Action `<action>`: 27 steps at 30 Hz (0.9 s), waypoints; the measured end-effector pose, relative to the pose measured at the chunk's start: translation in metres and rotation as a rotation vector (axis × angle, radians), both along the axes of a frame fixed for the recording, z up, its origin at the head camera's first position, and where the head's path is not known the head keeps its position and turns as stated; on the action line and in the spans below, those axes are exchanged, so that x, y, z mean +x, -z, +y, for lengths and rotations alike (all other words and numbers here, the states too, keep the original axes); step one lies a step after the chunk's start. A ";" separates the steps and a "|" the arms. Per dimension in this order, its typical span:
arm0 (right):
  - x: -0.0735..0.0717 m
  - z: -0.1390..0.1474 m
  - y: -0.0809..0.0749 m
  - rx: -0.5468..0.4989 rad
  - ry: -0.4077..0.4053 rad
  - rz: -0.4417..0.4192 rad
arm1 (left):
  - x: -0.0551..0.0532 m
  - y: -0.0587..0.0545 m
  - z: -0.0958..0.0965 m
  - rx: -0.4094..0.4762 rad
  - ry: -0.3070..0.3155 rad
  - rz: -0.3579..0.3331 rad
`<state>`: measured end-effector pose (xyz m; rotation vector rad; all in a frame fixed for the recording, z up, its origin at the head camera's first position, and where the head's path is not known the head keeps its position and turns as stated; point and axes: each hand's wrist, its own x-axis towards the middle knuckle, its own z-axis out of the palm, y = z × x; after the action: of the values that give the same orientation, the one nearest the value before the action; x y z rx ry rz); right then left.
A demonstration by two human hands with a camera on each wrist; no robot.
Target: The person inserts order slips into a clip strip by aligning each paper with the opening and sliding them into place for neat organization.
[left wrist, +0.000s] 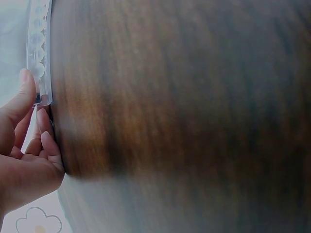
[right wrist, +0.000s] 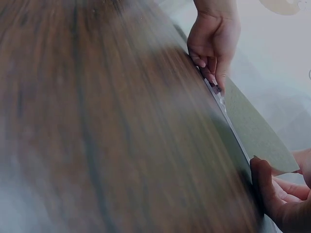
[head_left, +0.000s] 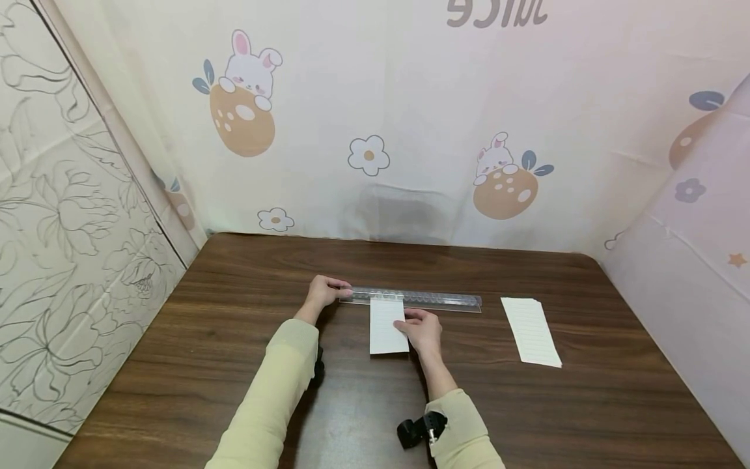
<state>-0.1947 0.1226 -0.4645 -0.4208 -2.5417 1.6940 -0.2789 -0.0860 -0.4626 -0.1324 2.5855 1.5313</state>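
A long clear plastic ticket rail [head_left: 433,299], with a row of round shapes along it, lies across the table. My left hand [head_left: 324,293] pinches its left end between thumb and fingers; the left wrist view shows that end of the rail [left wrist: 40,53] right at the thumb. My right hand [head_left: 423,331] pinches the right edge of a white lined paper slip [head_left: 387,329]. The slip's top edge meets the rail near its left part. From the right wrist view, the slip [right wrist: 260,131] stands slightly raised between both hands.
A second set of lined paper slips [head_left: 531,332] lies on the brown wooden table [head_left: 597,410] to the right. A patterned curtain [head_left: 316,195] hangs behind the table's far edge. A floral panel [head_left: 76,215] stands on the left.
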 end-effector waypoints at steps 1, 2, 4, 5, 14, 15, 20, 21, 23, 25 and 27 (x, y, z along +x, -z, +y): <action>0.000 -0.001 0.000 -0.003 0.000 -0.002 | 0.000 0.000 0.000 -0.002 0.000 0.000; 0.000 -0.002 0.000 -0.007 0.004 -0.007 | -0.001 0.000 0.000 -0.004 0.000 0.001; -0.001 -0.004 0.000 -0.010 0.003 -0.007 | -0.001 0.001 -0.001 -0.011 -0.001 0.002; -0.001 -0.004 0.000 -0.008 0.002 -0.006 | -0.001 0.001 -0.001 -0.016 -0.002 0.004; -0.002 -0.009 0.002 -0.022 -0.004 -0.011 | -0.003 0.003 -0.001 -0.035 -0.010 0.018; -0.002 -0.009 0.002 -0.024 -0.002 -0.012 | -0.003 0.003 -0.001 -0.034 -0.011 0.017; -0.003 -0.012 0.003 -0.022 -0.006 -0.002 | -0.002 0.003 0.000 -0.040 -0.013 0.017; -0.003 -0.012 0.003 -0.022 -0.006 -0.001 | -0.002 0.003 0.000 -0.042 -0.014 0.017; -0.003 -0.014 0.004 -0.023 -0.012 0.005 | -0.002 0.003 0.000 -0.041 -0.016 0.013; -0.002 -0.015 0.004 -0.023 -0.014 0.007 | -0.002 0.002 0.000 -0.038 -0.019 0.010; -0.003 -0.016 0.005 -0.026 -0.019 0.012 | -0.002 0.002 0.000 -0.038 -0.019 0.011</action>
<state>-0.1972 0.1066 -0.4691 -0.3890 -2.5257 1.7325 -0.2809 -0.0856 -0.4651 -0.1531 2.6305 1.4934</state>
